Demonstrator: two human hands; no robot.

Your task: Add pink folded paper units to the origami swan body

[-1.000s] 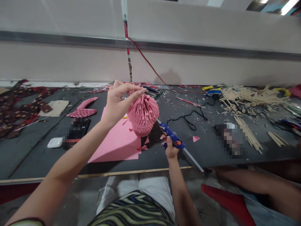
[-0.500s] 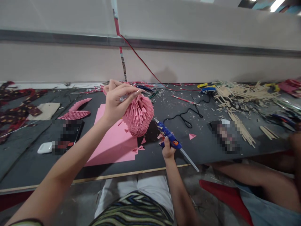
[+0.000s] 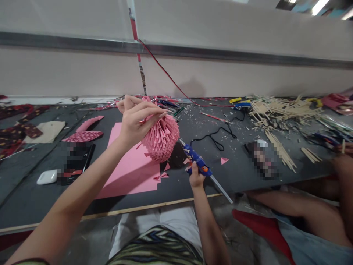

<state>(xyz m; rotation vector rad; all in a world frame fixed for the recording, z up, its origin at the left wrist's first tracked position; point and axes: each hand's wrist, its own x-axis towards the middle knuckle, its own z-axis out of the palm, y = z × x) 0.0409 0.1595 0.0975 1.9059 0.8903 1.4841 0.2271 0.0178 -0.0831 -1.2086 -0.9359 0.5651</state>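
My left hand (image 3: 138,123) is closed in a pinch at the top of a round pink folded-paper model (image 3: 161,141), built from many small pointed pieces. The hand hides its upper left side, and what lies right between the fingertips is hard to see. In my right hand (image 3: 196,176) is a blue glue gun (image 3: 199,162) with a clear glue stick (image 3: 222,189) out of its back end. Its nozzle points up and left, close beside the model and apart from it. Under the model lie pink paper sheets (image 3: 129,176) and a few small folded pink pieces (image 3: 164,175).
Two pink folded-paper parts (image 3: 82,136), a dark phone (image 3: 82,158) and a white earbud case (image 3: 47,177) lie left. A black cord (image 3: 212,136) loops behind the glue gun. Right are another phone (image 3: 261,158), bamboo sticks (image 3: 281,151) and another person's hand (image 3: 344,154).
The view has shifted slightly to the right. Both hands keep their holds, and the glue gun stays close to the pink model. At the far right, the other person's hand has come further into view.
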